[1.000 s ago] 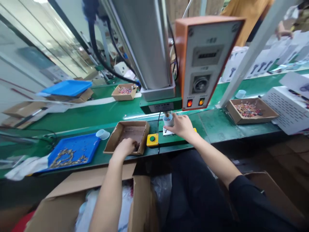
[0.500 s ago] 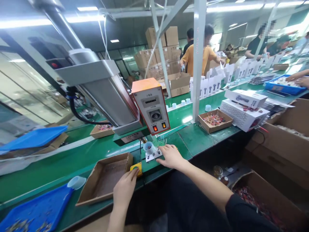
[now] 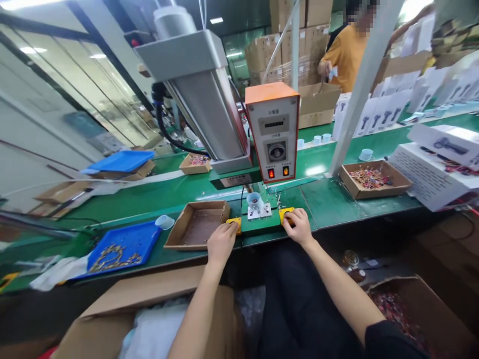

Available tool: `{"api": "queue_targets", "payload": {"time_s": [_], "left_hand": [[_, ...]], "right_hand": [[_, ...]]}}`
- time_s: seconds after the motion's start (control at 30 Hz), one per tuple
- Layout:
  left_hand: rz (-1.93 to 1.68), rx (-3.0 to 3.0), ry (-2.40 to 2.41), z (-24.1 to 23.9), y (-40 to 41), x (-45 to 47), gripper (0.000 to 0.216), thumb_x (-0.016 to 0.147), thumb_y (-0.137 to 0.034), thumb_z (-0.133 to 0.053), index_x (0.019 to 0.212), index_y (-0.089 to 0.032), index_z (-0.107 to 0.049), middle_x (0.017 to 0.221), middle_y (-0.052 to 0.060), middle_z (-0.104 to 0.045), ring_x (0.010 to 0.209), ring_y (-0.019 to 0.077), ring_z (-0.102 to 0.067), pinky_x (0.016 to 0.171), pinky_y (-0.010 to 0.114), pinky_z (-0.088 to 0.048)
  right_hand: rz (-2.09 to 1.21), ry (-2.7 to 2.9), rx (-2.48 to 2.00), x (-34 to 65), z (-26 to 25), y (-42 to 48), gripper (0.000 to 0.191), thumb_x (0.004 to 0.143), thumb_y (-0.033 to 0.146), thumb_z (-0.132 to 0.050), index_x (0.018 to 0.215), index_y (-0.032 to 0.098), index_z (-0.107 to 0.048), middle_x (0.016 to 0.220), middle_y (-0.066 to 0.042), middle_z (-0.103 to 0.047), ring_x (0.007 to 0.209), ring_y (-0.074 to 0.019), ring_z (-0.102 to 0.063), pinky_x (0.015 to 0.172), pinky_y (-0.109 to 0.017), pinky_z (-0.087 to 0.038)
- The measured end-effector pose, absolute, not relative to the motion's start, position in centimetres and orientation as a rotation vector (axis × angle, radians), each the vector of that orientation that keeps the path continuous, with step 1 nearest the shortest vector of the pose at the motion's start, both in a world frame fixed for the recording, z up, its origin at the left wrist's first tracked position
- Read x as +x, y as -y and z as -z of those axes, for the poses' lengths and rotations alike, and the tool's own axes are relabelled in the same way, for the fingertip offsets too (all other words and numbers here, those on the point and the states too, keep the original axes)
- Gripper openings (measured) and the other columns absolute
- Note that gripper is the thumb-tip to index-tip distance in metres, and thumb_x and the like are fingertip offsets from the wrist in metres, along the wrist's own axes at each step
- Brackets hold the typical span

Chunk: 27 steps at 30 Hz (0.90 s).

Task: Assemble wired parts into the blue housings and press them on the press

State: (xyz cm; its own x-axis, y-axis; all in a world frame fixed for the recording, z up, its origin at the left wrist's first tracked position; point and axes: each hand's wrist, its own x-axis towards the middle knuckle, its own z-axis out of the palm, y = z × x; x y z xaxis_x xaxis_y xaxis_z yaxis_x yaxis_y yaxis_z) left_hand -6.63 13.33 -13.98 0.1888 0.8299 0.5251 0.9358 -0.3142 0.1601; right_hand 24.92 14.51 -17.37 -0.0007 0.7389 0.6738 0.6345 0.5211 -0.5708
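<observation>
Closest in, an open carton (image 3: 145, 291) sits below the edge, and both forearms reach up past it, elbows bent, bare to the dark sleeve on the right. And here are the hands, out over the green surface (image 3: 327, 207), palms down! The left hand (image 3: 221, 243) lays its fingers over the left yellow button box (image 3: 238, 227), open rather than clenched; the right hand (image 3: 298, 225) is loosely curved, thumb and fingertips on the right yellow button box (image 3: 283, 214). Neither grips anything; whether the buttons are pressed down, I cannot tell. Those boxes look hard and firmly mounted, so a flat fingertip on top should suit them best.

Between and just beyond the hands, the pale blue cup (image 3: 255, 204) stands on a white plate (image 3: 265, 211), small dark bits inside. Thin plastic, by the look of it: light, a little slick, easily tipped, best pinched by its sides near the rim. Right above looms the press cylinder (image 3: 213, 117), the orange control box (image 3: 272, 132) alongside, lamps lit, and far back, a co-worker in an orange shirt (image 3: 346, 55).
</observation>
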Motion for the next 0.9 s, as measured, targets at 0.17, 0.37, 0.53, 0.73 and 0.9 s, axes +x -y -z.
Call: {"api": "queue_targets", "payload": {"time_s": [0.17, 0.37, 0.53, 0.73, 0.9], "left_hand": [[0.657, -2.290, 2.056, 11.3, -13.2, -6.3, 0.033, 0.104, -0.032, -0.052, 0.110, -0.023, -0.083, 0.111, 0.011, -0.082, 0.109, 0.0276, -0.075, 0.101, 0.035, -0.056], [1.312, -2.292, 2.023, 6.3, -15.9, -4.7, 0.036, 0.100, -0.039, -0.055, 0.117, -0.020, -0.081, 0.117, 0.008, -0.081, 0.110, 0.0240, -0.074, 0.102, 0.033, -0.057], [1.593, -2.427, 2.098, 3.6, -17.5, -3.4, 0.036, 0.095, -0.035, -0.058, 0.116, -0.015, -0.079, 0.110, 0.010, -0.083, 0.106, 0.0251, -0.077, 0.100, 0.036, -0.059], [1.525, -2.512, 2.226, 3.0, -18.4, -3.2, 0.037, 0.081, -0.046, -0.075, 0.100, -0.015, -0.082, 0.096, 0.010, -0.083, 0.092, 0.0265, -0.076, 0.085, 0.034, -0.059], [1.131, -2.540, 2.213, 1.4, -19.7, -1.3, 0.033, 0.077, -0.050, -0.080, 0.084, -0.017, -0.083, 0.080, 0.007, -0.080, 0.077, 0.0238, -0.071, 0.066, 0.029, -0.048]], "right_hand": [[-0.150, 1.681, -1.184, 24.9, 17.3, -14.5, 0.022, 0.097, 0.032, -0.056, 0.089, 0.022, -0.073, 0.090, -0.008, -0.069, 0.092, -0.0247, -0.059, 0.090, -0.043, -0.050], [-0.180, 1.687, -1.148, 25.6, 17.5, -14.5, 0.023, 0.096, 0.032, -0.054, 0.094, 0.022, -0.075, 0.091, -0.009, -0.069, 0.095, -0.0263, -0.059, 0.091, -0.045, -0.052], [-0.205, 1.687, -1.164, 25.6, 17.5, -14.5, 0.023, 0.096, 0.032, -0.054, 0.094, 0.021, -0.075, 0.092, -0.010, -0.069, 0.096, -0.0268, -0.059, 0.091, -0.046, -0.052], [-0.223, 1.677, -1.182, 25.4, 17.5, -14.4, 0.023, 0.095, 0.031, -0.054, 0.094, 0.022, -0.075, 0.092, -0.010, -0.069, 0.096, -0.0270, -0.059, 0.091, -0.046, -0.052], [-0.232, 1.685, -1.179, 25.4, 17.2, -14.4, 0.025, 0.096, 0.031, -0.052, 0.091, 0.022, -0.075, 0.091, -0.010, -0.069, 0.094, -0.0261, -0.059, 0.091, -0.045, -0.052]]}}
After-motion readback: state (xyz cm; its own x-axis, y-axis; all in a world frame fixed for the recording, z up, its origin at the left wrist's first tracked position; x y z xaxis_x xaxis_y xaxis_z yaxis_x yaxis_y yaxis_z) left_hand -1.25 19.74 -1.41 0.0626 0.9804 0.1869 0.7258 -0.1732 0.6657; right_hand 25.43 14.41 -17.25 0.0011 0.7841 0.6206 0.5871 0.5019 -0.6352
